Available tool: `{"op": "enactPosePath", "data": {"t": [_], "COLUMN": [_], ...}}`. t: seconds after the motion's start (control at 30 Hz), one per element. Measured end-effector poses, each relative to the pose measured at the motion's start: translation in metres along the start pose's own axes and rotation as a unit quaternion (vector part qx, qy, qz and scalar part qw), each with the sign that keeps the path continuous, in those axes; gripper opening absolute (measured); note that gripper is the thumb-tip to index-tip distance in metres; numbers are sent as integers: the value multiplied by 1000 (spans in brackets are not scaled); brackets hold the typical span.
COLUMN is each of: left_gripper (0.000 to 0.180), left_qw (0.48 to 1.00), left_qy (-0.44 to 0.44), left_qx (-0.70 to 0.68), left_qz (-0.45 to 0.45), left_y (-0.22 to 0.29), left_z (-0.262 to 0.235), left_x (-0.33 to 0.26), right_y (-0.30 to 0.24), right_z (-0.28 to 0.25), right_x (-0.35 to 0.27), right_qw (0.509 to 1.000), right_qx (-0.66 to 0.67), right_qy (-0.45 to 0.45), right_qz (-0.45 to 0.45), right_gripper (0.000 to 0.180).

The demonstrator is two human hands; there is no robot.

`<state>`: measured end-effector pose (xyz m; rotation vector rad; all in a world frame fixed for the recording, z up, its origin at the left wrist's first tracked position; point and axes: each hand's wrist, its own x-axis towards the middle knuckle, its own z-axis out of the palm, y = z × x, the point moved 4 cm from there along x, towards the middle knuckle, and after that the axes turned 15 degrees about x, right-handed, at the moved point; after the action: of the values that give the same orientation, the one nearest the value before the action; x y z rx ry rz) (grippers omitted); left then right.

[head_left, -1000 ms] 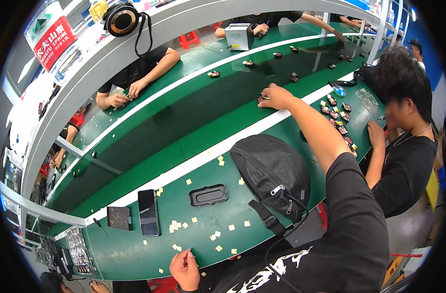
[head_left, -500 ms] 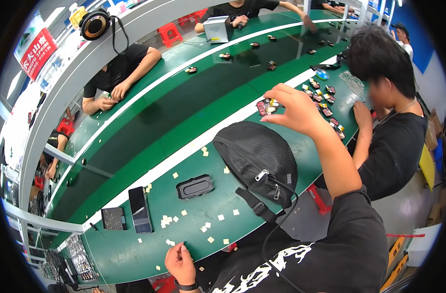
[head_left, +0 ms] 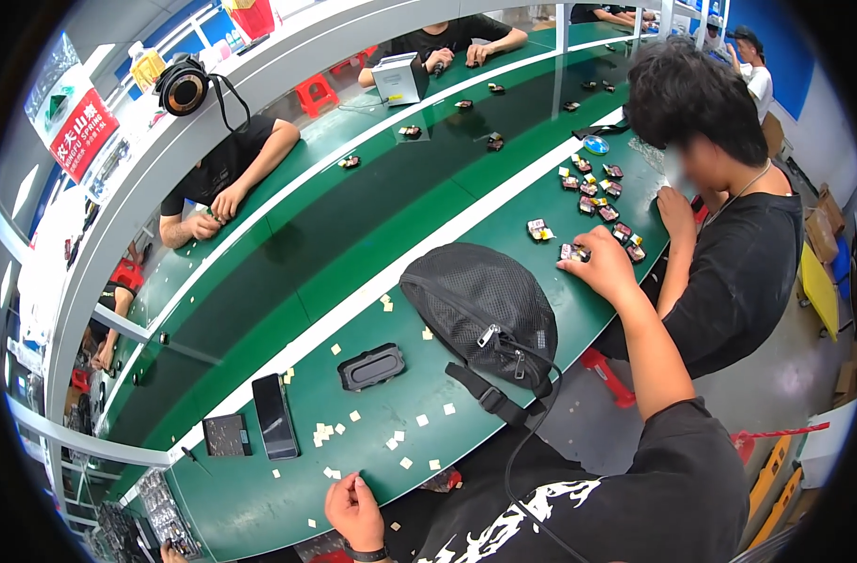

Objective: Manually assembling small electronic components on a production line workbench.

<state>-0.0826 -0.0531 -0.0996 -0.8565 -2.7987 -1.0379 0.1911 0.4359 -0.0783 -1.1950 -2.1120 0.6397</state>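
Observation:
My right hand [head_left: 605, 270] reaches across the bench to the right, thumb and fingers closed round a small black module [head_left: 573, 253] with pale and reddish parts. Just beyond it, a similar module [head_left: 540, 230] with a white top lies alone on the green bench top. Several more such modules [head_left: 593, 205] sit in a loose group to the right. My left hand [head_left: 355, 511] is at the bench's front edge with thumb and fingers pressed together; whatever they may hold is too small to make out. Small cream squares [head_left: 397, 435] lie scattered beyond it.
A black mesh bag [head_left: 485, 305] with a strap takes up the middle. Left of it are a black case [head_left: 371, 367], a phone [head_left: 275, 417] and a dark tray [head_left: 226, 435]. A co-worker [head_left: 719, 206] sits close on the right; others work across the conveyor [head_left: 353, 220].
My right hand has moved right and lower, toward the group of modules. A module now shows alone beyond it. My left hand stays by the front edge; the view has shifted slightly.

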Motion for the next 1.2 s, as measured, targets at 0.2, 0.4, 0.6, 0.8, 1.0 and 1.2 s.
{"op": "enactPosePath", "data": {"t": [0.2,0.4,0.6,0.8,1.0,1.2], "left_gripper": [16,17,17,16,18,21], "left_qw": [995,994,993,992,991,993], "left_qy": [-7,-8,11,14,-23,-16], "left_qx": [101,105,119,122,126,113], "left_qz": [24,19,14,-4,-49,-28], "left_y": [16,17,18,17,14,3], "left_z": [-11,-10,-8,-6,-6,-3], "left_x": [4,5,5,6,9,6], "right_y": [-18,-33,10,28,-5,-40], "right_z": [-14,34,102,120,109,60], "right_x": [43,176,279,304,282,205], "right_qw": [993,996,1000,996,996,998], "right_qx": [78,80,-1,59,52,23], "right_qy": [64,16,-6,-65,-67,-53], "right_qz": [-56,34,23,11,-3,20], "right_gripper": [43,43,47,50,48,41]}}
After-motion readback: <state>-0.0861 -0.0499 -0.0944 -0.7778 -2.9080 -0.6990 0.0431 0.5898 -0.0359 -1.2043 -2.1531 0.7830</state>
